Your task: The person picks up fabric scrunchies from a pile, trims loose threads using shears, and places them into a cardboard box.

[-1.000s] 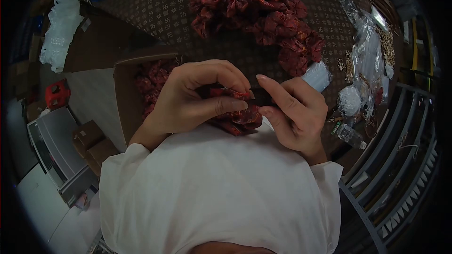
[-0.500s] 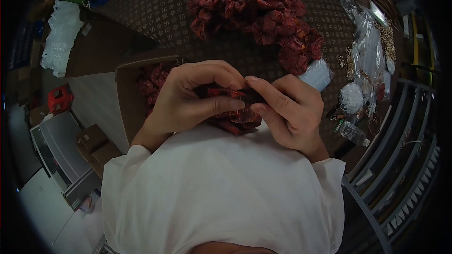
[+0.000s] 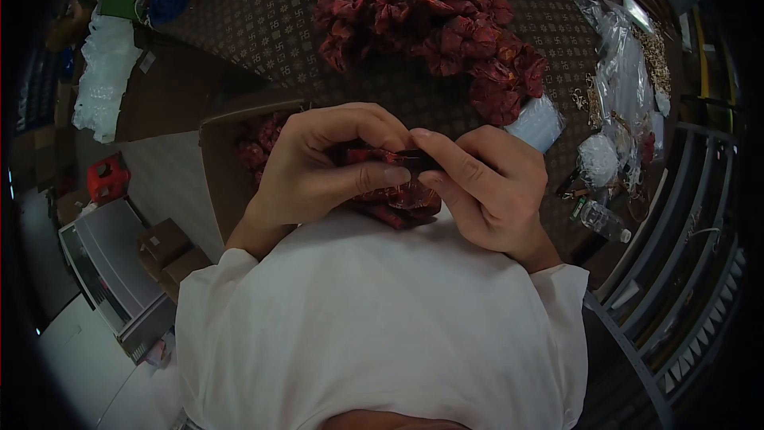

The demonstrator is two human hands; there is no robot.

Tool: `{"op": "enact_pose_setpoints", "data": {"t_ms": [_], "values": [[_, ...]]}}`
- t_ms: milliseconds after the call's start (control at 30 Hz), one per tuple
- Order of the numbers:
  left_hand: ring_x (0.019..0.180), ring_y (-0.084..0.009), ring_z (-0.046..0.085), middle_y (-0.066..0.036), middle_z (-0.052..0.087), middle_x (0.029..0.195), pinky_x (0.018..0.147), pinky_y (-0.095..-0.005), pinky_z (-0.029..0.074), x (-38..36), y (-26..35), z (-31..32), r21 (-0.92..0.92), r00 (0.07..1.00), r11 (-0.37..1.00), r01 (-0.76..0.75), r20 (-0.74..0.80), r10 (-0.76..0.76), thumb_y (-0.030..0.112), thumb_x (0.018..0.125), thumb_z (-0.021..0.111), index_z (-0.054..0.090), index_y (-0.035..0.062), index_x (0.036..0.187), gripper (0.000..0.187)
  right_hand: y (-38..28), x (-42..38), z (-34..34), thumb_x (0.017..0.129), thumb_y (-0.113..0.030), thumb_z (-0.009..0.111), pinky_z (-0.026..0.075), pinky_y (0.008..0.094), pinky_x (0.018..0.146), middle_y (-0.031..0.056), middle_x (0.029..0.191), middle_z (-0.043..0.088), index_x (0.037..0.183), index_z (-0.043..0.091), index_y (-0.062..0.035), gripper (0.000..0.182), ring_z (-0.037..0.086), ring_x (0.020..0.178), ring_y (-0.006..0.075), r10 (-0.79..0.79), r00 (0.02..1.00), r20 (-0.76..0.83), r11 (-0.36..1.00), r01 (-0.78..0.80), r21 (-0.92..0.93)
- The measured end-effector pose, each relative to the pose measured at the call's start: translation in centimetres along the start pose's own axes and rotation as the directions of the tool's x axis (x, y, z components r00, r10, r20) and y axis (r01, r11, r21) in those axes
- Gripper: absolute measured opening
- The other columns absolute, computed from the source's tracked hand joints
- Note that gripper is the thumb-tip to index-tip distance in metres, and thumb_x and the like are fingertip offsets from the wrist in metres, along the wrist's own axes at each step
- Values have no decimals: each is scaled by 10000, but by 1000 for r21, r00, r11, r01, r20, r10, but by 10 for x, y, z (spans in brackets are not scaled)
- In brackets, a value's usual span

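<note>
Close to my chest, my left hand (image 3: 326, 163) is closed on a dark red fabric pouch (image 3: 402, 205) with gold-coloured markings, its thumb and fingers on the upper part. My right hand (image 3: 489, 183) pinches a dark edge at the top of this pouch between thumb and forefinger. The fingertips of both hands nearly meet there. Much of the pouch is hidden behind the left hand. Beyond the hands, a heap of similar dark red gathered pouches (image 3: 414, 12) lies on the brown patterned table cover (image 3: 274, 28).
A cardboard box (image 3: 219, 171) holding more dark red pieces stands at left. Clear plastic bags (image 3: 625, 72), a stack of clear packets (image 3: 537, 123) and a plastic bottle (image 3: 605, 221) lie at right. Metal racking (image 3: 676, 231) borders the right side.
The view has shifted slightly. Both hands stay on the same pouch, with the right thumb and fingertips moved only slightly at its dark top edge.
</note>
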State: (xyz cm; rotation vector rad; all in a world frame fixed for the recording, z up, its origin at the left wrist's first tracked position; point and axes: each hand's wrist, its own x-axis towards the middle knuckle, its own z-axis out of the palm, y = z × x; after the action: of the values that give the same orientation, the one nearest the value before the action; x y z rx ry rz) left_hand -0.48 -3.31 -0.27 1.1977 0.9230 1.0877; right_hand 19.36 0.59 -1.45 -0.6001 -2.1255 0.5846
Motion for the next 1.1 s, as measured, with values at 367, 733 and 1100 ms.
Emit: {"op": "enact_pose_setpoints", "data": {"t_ms": [367,733,1100], "values": [[811,-120,572,-88,601,904,715,-223,468,-2,2,2,-36,1000,999,27,2,-27,-77,695,675,611,-36,832,157,-3,-2,1,666,-130,724,372,267,411,34,600,479,1001,644,-46,355,476,475,159,40,999,-3,999,-39,31],[819,-124,577,-93,607,902,726,-234,471,-1,0,2,-49,998,997,66,17,-66,-56,702,682,618,-34,847,160,-4,-4,0,667,-131,722,378,272,410,35,604,483,1004,637,-22,364,480,476,162,23,1000,-20,1000,-23,8],[827,-128,578,-92,610,902,736,-235,467,1,-1,4,-24,999,999,39,31,-38,-50,701,685,625,-32,853,164,-3,-6,-1,674,-136,718,382,271,411,32,618,486,1011,630,-3,373,479,479,155,2,999,-36,999,-4,-45]]}}
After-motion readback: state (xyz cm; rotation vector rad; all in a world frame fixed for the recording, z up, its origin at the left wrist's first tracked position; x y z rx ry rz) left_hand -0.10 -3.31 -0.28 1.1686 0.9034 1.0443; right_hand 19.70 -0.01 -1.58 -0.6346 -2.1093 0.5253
